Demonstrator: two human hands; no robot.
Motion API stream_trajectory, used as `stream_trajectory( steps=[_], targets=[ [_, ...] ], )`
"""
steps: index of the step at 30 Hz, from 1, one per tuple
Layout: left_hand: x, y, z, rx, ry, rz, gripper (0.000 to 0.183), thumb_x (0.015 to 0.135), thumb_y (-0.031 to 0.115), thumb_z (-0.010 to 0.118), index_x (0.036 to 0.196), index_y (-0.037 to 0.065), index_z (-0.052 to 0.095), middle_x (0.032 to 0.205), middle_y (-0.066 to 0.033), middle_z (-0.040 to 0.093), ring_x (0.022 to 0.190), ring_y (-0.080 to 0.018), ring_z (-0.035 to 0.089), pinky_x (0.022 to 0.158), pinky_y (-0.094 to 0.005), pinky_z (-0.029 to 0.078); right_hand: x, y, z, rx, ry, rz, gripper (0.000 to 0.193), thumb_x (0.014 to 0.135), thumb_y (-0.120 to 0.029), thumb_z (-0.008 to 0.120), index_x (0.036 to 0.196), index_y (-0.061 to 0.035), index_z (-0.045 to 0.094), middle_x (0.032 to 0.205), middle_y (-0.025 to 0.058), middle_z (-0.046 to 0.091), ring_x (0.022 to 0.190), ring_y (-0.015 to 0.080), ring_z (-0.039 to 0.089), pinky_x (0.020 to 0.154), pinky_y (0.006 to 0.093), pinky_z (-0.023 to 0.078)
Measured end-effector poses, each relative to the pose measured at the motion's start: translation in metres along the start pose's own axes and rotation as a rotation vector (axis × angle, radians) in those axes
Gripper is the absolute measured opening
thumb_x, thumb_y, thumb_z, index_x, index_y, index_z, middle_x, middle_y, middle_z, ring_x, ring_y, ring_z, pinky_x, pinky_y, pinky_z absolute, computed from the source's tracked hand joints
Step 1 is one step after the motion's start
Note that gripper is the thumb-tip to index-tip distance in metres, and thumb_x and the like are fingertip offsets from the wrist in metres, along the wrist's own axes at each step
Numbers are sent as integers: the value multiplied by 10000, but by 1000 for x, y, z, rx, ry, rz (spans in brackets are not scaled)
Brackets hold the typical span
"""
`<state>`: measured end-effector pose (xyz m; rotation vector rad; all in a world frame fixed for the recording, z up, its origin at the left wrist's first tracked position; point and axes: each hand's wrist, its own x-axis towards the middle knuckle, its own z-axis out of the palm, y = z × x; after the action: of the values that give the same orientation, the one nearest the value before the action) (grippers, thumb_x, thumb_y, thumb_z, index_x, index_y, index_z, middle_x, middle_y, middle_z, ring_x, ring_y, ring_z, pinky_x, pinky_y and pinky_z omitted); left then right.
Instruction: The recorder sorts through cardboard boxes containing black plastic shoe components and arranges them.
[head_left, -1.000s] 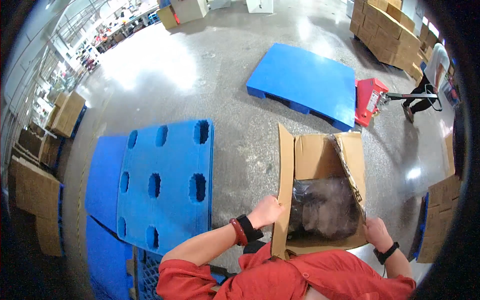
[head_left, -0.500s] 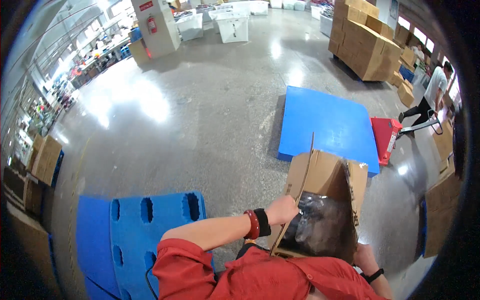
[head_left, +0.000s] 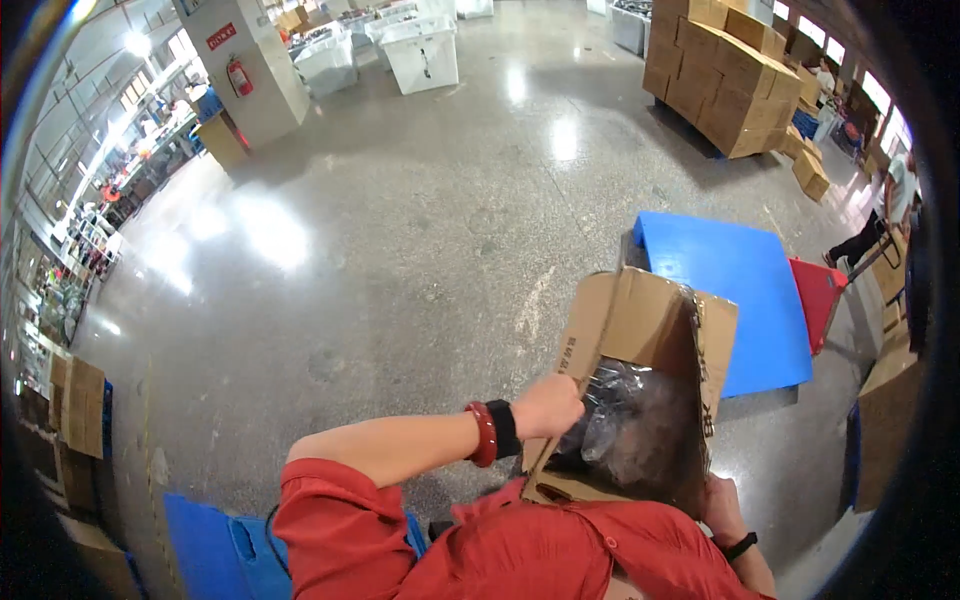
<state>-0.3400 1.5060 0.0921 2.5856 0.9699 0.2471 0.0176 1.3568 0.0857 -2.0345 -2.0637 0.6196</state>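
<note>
An open cardboard box [head_left: 650,315] with its flaps up is held against the front of my body. Clear plastic bags [head_left: 632,425] lie inside it; their contents look dark and cannot be made out. My left hand [head_left: 550,405] is closed on the box's left edge, with a red bracelet and a black band at the wrist. On the opposite side, my right hand [head_left: 724,508] grips the box's lower right corner, its fingers partly hidden by the cardboard.
Beyond the box stands a blue pallet [head_left: 720,270] on a red pallet jack [head_left: 820,300], with a person [head_left: 885,215] at its handle. Stacked cartons [head_left: 720,85] stand farther back. White bins [head_left: 420,55] and a pillar [head_left: 245,75] are at the far left. Another blue pallet [head_left: 205,550] is at lower left.
My view has moved forward, with the box still in both hands. The lower-left pallet has slid toward the bottom edge. The pallet on the jack and the person now appear farther right.
</note>
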Motion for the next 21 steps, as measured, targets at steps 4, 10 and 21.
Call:
stream_trajectory(
  steps=[4, 10, 21],
  targets=[
    [13, -62, -55, -394, 32, -308, 273, 759, 136, 493, 642, -92, 586, 651, -277, 573, 599, -374, 597, 572, -441, 483, 77, -48, -30, 36, -113, -8, 128, 775, -74, 518, 839, 20, 578, 707, 256, 563, 679, 431, 574, 543, 414, 463],
    [99, -257, -137, -582, -83, -367, 304, 763, 172, 509, 639, -96, 580, 644, -286, 565, 602, -405, 583, 591, -447, 481, 278, -125, -19, -9, -184, 120, 45, 729, -12, 519, 752, 18, 543, 670, 237, 536, 607, 403, 533, 523, 397, 416],
    [286, -526, -241, -348, 1, -59, 301, 743, 185, 503, 672, -94, 588, 659, -283, 559, 642, -436, 570, 620, -465, 464, 549, -195, -10, 40, 84, 260, 139, 785, -132, 533, 776, -7, 595, 662, 234, 567, 649, 414, 582, 550, 436, 445]
  ],
)
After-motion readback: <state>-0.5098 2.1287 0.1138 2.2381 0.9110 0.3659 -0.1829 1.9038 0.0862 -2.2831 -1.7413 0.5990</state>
